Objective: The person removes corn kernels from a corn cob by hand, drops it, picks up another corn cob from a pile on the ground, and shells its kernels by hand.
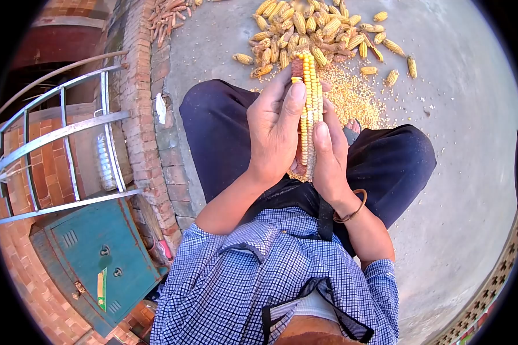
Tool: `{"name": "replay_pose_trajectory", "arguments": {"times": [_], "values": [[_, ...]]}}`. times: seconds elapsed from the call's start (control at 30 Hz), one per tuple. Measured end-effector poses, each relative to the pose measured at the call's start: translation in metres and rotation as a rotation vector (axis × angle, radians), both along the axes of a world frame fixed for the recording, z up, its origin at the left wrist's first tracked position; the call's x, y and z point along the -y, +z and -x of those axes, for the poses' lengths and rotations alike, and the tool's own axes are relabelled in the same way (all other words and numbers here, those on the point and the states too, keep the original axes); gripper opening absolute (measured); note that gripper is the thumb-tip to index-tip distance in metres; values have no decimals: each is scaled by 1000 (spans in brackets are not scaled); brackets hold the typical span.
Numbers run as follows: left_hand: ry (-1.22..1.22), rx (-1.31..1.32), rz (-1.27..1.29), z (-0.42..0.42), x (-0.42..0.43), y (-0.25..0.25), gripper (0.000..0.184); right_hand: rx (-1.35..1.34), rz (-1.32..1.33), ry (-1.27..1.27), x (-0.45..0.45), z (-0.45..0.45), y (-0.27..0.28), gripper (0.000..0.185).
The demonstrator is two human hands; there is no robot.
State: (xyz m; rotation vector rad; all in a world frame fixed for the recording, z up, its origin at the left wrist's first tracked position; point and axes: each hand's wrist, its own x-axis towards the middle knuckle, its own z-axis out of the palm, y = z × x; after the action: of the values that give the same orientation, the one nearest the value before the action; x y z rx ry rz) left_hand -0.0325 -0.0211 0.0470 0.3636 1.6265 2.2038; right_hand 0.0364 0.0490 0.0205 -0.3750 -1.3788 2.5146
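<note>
Upright between my two hands is a corn cob (311, 109) with yellow kernels along its middle and right side. Bare reddish core shows on its upper left. My left hand (277, 123) wraps the cob from the left, its thumb pressed on the kernels near the top. Lower down, my right hand (330, 152) grips it from the right, thumb lying along the kernels. The fingers behind the cob are mostly hidden. Beyond the cob lies a heap of loose yellow kernels (354, 100) on the concrete floor.
A pile of corn cobs (296, 26) lies ahead, several strewn to its right. Stripped reddish cobs (167, 17) lie at upper left. On the left are a brick edge (141, 92), a metal railing (63, 138) and a teal metal cabinet (106, 253). My bent knees flank my hands.
</note>
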Motion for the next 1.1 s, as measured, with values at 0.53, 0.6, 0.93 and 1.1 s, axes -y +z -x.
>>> {"name": "replay_pose_trajectory", "arguments": {"times": [0.53, 0.6, 0.93, 1.1], "values": [[-48, 74, -71, 3, -1, -20, 45, -18, -7, 24, -9, -1, -6, 56], [-85, -1, -49, 2, 1, -23, 50, 13, -60, 7, -10, -1, -12, 55], [-66, -223, 122, -1, 1, -35, 43, -1, -46, -31, -6, 1, -9, 52], [-62, -208, 151, 1, 1, -37, 42, -11, -186, -90, -5, 3, -20, 51]]}}
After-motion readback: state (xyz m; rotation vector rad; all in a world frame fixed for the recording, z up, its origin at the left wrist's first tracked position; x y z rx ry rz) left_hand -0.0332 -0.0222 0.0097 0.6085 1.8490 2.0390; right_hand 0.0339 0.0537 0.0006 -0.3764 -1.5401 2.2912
